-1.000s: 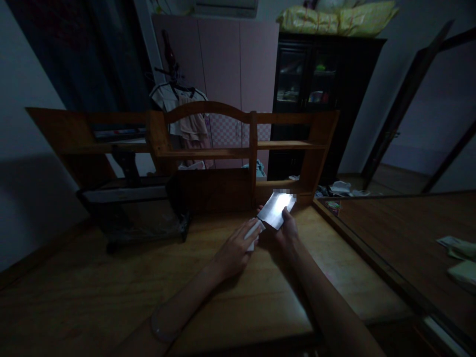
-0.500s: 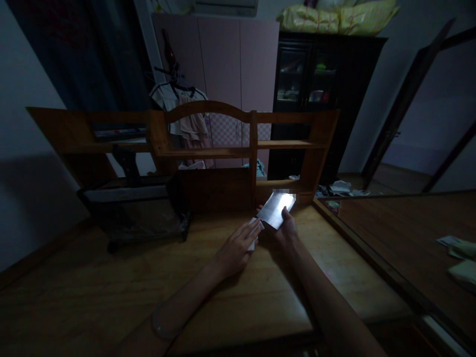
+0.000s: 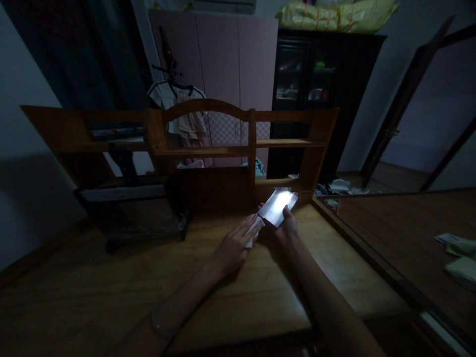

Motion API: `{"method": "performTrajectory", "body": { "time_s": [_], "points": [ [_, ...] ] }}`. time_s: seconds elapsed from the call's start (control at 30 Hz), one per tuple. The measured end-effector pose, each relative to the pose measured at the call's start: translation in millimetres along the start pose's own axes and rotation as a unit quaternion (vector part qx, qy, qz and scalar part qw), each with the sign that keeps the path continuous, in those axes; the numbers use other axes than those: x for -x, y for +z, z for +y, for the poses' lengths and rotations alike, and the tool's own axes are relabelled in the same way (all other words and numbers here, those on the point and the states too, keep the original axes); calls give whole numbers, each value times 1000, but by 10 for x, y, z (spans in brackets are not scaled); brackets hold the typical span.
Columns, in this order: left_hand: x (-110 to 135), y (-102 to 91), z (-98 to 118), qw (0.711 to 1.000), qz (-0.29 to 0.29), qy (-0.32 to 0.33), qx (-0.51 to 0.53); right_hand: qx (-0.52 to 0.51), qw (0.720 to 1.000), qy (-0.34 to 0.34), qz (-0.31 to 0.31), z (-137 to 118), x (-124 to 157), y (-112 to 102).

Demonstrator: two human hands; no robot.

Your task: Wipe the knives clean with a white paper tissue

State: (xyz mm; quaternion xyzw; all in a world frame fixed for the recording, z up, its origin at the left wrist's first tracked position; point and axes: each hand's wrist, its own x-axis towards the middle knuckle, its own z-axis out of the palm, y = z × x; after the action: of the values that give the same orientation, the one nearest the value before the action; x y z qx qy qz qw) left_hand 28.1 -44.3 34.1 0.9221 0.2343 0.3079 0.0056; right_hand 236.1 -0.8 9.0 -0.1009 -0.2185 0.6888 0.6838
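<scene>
My right hand (image 3: pixel 289 230) is closed on a flat, rectangular panel (image 3: pixel 273 212) with a shiny silvery face. The thumb lies on that face, and the other fingers are mostly hidden behind it. A strong white glare covers its upper part, so I cannot make out what kind of thing it is. Just left of its lower corner, my left hand (image 3: pixel 234 243) grips a folded white tissue or cloth (image 3: pixel 256 231) under its fingers. The tissue's edge comes right up to the panel; whether they touch is unclear. Both hands are above a light wooden desktop (image 3: pixel 208 307).
A wooden shelf unit (image 3: pixel 208 151) stands along the desk's far side. On the left is a dark-framed, box-like stand (image 3: pixel 130 210) with a clear front. A raised wooden edge (image 3: pixel 345 235) runs down the right. Green and white items (image 3: pixel 461 253) lie beyond it.
The whole view has shifted slightly. My hands keep nearly the same pose, the left with the tissue, the right with the panel. The glare on the panel has moved a little.
</scene>
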Motion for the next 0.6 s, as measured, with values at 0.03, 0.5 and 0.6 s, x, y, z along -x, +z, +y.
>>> {"method": "performTrajectory", "body": {
  "time_s": [0.03,0.5,0.6],
  "points": [
    [5,4,-7,1000,-1,2,-3,2,1000,0,0,5,-2,-7],
    [23,36,-54,1000,-7,0,-18,11,999,18,28,25,-7,-18],
    [15,26,-44,1000,-7,-3,-13,11,999,12,29,29,-24,-33]
  ]
}}
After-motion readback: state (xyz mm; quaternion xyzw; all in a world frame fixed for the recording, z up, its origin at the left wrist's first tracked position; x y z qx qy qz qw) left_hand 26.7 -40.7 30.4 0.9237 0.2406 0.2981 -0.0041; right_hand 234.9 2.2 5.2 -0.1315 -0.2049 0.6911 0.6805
